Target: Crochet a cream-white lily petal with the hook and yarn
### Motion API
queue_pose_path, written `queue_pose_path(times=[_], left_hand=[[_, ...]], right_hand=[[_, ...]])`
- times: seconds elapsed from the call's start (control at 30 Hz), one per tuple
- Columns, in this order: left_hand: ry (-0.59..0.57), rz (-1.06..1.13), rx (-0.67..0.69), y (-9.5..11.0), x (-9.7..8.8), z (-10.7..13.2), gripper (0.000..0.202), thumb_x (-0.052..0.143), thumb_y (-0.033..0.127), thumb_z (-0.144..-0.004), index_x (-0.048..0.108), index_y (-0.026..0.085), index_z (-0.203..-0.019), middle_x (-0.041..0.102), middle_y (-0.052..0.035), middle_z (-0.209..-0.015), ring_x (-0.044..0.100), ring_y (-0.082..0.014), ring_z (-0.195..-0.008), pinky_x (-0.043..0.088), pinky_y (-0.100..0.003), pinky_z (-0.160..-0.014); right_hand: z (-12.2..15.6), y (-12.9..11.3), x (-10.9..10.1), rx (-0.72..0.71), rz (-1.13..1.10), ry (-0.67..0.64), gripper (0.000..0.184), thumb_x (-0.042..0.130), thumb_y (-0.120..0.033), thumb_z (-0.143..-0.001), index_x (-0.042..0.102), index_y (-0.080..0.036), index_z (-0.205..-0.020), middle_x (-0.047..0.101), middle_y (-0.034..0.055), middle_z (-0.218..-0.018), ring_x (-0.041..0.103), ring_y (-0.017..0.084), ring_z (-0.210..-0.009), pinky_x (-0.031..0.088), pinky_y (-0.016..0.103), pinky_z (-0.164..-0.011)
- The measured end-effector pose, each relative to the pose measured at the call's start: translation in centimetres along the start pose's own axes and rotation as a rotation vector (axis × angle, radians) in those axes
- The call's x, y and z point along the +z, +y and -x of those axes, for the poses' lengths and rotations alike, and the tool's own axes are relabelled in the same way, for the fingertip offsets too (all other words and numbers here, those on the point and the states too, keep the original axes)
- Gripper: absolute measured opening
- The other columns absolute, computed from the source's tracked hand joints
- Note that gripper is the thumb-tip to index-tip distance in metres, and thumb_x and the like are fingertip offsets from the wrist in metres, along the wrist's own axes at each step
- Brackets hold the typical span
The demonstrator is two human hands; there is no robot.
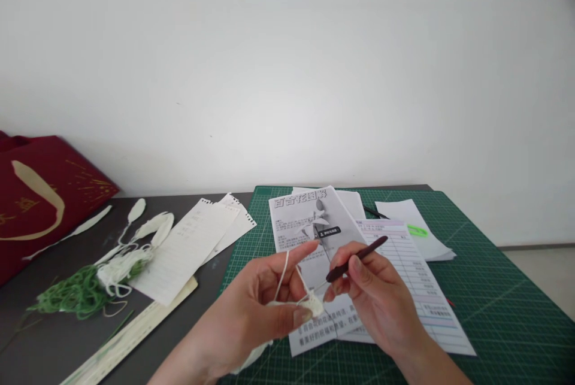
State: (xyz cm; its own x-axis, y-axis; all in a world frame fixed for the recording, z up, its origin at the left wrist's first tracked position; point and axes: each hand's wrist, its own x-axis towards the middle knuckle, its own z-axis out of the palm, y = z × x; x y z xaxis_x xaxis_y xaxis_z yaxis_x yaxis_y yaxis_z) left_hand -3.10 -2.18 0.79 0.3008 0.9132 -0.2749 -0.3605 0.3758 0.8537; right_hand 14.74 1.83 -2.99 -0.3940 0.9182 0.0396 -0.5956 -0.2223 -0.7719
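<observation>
My left hand (263, 301) pinches a small white crochet piece (313, 303) between thumb and fingers, with a strand of white yarn (283, 274) running up over my raised forefinger. My right hand (375, 298) grips a dark brown crochet hook (357, 258), whose thin metal tip points left into the white piece. Both hands hover above printed instruction sheets (309, 223) lying on a green cutting mat (494, 301).
On the dark table (58, 337) to the left lie a tangle of green yarn (74, 295), white yarn with white petal shapes (135, 241), lined paper sheets (188, 247) and a ruler-like strip (135, 331). A dark red bag (40, 193) stands far left. A white wall rises behind.
</observation>
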Motion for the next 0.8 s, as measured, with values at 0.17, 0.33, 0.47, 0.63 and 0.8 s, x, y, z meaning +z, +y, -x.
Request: queue_pose_path(times=[0.17,0.33,0.47,0.63,0.8], left_hand=[[-0.025,-0.014,-0.035,-0.2,-0.1,0.1,0.059,0.077,0.011,-0.066,0.065,0.027,-0.121,0.055,0.0043,-0.068,0.041,-0.0042,-0.051,0.032,-0.017,-0.049],[-0.065,-0.034,-0.053,0.1,0.3,-0.1,0.057,0.077,0.013,-0.066,0.065,0.023,-0.122,0.051,0.0057,-0.062,0.039,-0.0040,-0.049,0.029,-0.017,-0.047],[-0.078,-0.070,-0.057,0.2,0.3,0.0,0.058,0.077,0.014,-0.067,0.064,0.023,-0.123,0.051,0.0049,-0.063,0.041,-0.0057,-0.053,0.029,-0.018,-0.049],[-0.097,-0.126,-0.063,0.0,0.0,0.0,0.057,0.076,0.017,-0.069,0.062,0.023,-0.124,0.052,0.0033,-0.068,0.042,-0.0079,-0.057,0.028,-0.021,-0.052],[-0.090,-0.151,-0.076,-0.1,0.0,-0.2,0.057,0.075,0.018,-0.069,0.062,0.021,-0.125,0.052,0.0028,-0.069,0.044,-0.0097,-0.061,0.031,-0.023,-0.057]], right_hand=[[0.2,-0.4,-0.5,-0.038,0.032,-0.045,0.015,0.064,-0.030,-0.087,0.070,-0.018,-0.081,0.065,-0.0020,-0.074,0.068,0.009,-0.060,0.057,0.018,-0.060],[0.1,-0.8,-0.8,-0.081,0.071,-0.090,0.016,0.061,-0.029,-0.089,0.070,-0.018,-0.082,0.062,-0.0013,-0.076,0.065,0.010,-0.065,0.057,0.021,-0.062],[0.1,-1.2,-1.0,-0.079,0.116,-0.116,0.015,0.062,-0.030,-0.088,0.070,-0.019,-0.083,0.064,-0.0009,-0.074,0.065,0.010,-0.066,0.054,0.020,-0.063],[0.4,-1.6,-1.4,-0.083,0.174,-0.136,0.015,0.061,-0.032,-0.089,0.070,-0.021,-0.083,0.064,-0.0007,-0.072,0.061,0.011,-0.066,0.049,0.021,-0.065],[0.7,-2.0,-1.5,-0.135,0.286,-0.134,0.016,0.059,-0.034,-0.089,0.069,-0.022,-0.084,0.063,0.0006,-0.071,0.060,0.015,-0.069,0.046,0.028,-0.065]])
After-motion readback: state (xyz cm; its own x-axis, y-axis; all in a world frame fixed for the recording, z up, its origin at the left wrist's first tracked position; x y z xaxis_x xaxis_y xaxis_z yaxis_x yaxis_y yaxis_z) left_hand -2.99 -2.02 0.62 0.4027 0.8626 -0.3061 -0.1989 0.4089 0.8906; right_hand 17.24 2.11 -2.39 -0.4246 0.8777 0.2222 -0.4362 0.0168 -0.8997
